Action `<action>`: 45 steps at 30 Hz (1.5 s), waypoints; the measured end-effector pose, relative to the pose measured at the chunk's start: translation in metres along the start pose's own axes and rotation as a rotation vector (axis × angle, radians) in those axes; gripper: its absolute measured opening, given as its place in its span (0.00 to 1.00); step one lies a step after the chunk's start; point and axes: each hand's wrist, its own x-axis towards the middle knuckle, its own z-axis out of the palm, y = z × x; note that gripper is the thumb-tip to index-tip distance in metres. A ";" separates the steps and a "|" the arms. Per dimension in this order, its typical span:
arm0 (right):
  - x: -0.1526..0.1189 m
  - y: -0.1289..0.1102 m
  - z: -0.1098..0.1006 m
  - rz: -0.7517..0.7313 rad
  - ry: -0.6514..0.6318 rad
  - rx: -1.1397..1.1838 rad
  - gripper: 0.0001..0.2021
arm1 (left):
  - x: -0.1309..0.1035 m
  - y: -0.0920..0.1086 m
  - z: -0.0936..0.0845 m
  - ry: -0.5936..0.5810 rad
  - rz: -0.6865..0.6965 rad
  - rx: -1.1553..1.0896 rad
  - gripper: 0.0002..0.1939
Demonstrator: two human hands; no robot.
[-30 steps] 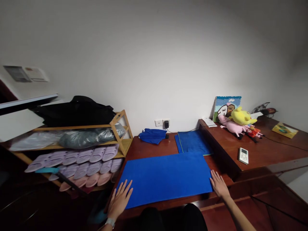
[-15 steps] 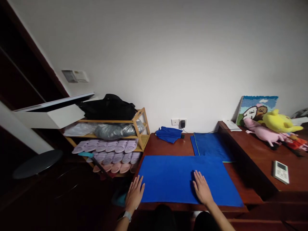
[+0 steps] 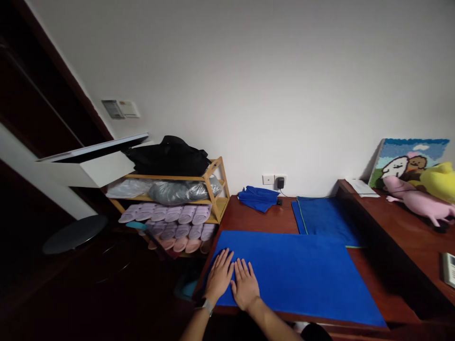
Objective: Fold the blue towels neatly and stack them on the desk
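A blue cloth (image 3: 305, 274) lies spread flat on the dark red wooden table (image 3: 231, 219). On its left end rests my left hand (image 3: 219, 275), palm down with the fingers stretched out; a watch (image 3: 205, 305) is on that wrist. Right beside it, my right hand (image 3: 246, 284) also lies flat on the cloth, fingers extended, the two hands nearly touching. Neither hand holds anything. Behind the spread cloth are a crumpled blue cloth (image 3: 259, 198) near the wall and a folded blue cloth with a green edge (image 3: 327, 215).
A charger (image 3: 280, 182) sits in the wall socket, its cable running right. To the left stands a wooden shoe rack (image 3: 216, 189) with slippers (image 3: 174, 214) and a black bag (image 3: 168, 158). Plush toys (image 3: 417, 199) lie on the raised surface at right.
My right hand has slid left across the cloth to beside my left hand. My left hand has moved from the cloth's left edge onto it. The view has turned slightly left.
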 end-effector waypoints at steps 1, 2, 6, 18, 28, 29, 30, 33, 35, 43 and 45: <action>0.000 0.001 0.001 -0.006 -0.008 -0.001 0.31 | 0.003 0.004 0.004 -0.022 0.034 0.003 0.27; -0.001 0.002 0.001 -0.013 -0.017 -0.003 0.31 | 0.004 0.006 0.009 -0.044 0.056 0.008 0.27; 0.001 0.006 0.000 -0.027 -0.032 0.010 0.31 | 0.005 0.007 0.021 -0.098 0.043 0.028 0.27; -0.059 0.187 -0.084 0.278 0.145 -0.213 0.33 | 0.010 0.014 0.012 -0.154 0.001 0.057 0.29; -0.154 0.342 -0.133 0.583 0.403 -0.337 0.35 | 0.013 0.014 0.012 -0.178 -0.032 0.082 0.28; -0.154 0.344 -0.132 0.586 0.391 -0.346 0.35 | 0.014 0.014 0.011 -0.172 -0.031 0.089 0.28; -0.153 0.343 -0.131 0.593 0.369 -0.355 0.35 | 0.017 0.014 0.009 -0.158 -0.032 0.097 0.28; -0.149 0.337 -0.134 0.648 0.297 -0.380 0.34 | 0.032 0.013 0.006 -0.081 -0.055 0.112 0.28; -0.143 0.326 -0.139 0.646 0.288 -0.380 0.34 | 0.051 0.011 0.006 -0.038 -0.063 0.104 0.28; -0.034 0.195 -0.115 0.129 0.301 -0.179 0.30 | 0.123 0.013 0.043 0.004 -0.024 0.026 0.28; -0.009 0.177 -0.100 0.083 0.234 -0.148 0.31 | 0.126 0.006 0.053 -0.008 -0.049 0.028 0.29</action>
